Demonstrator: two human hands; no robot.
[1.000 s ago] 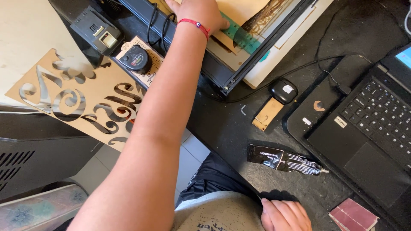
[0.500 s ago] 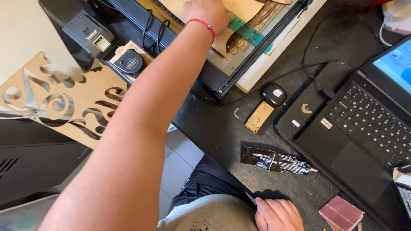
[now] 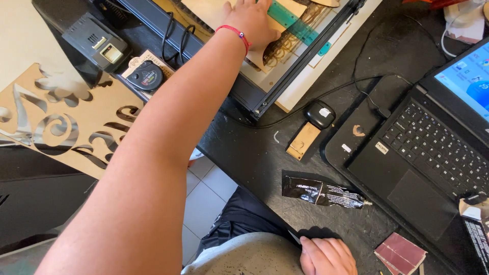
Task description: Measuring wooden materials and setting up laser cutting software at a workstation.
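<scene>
My left hand (image 3: 252, 23) presses flat, fingers spread, on the plywood (image 3: 224, 10); my right hand (image 3: 326, 257) (loosely curled) rests at the desk (image 3: 254, 153) edge.

Bare arms, red bead bracelet (image 3: 235, 33), grey shirt (image 3: 244, 257), dark shorts (image 3: 239, 219)

We worked in a small hobby workshop, where a laser-cutter frame (image 3: 285, 76), cut-out plywood lettering (image 3: 66, 127), a tape measure (image 3: 145, 77), a glue tube (image 3: 323, 192) and a laptop (image 3: 433, 147) crowded a black bench (image 3: 249, 153).
</scene>
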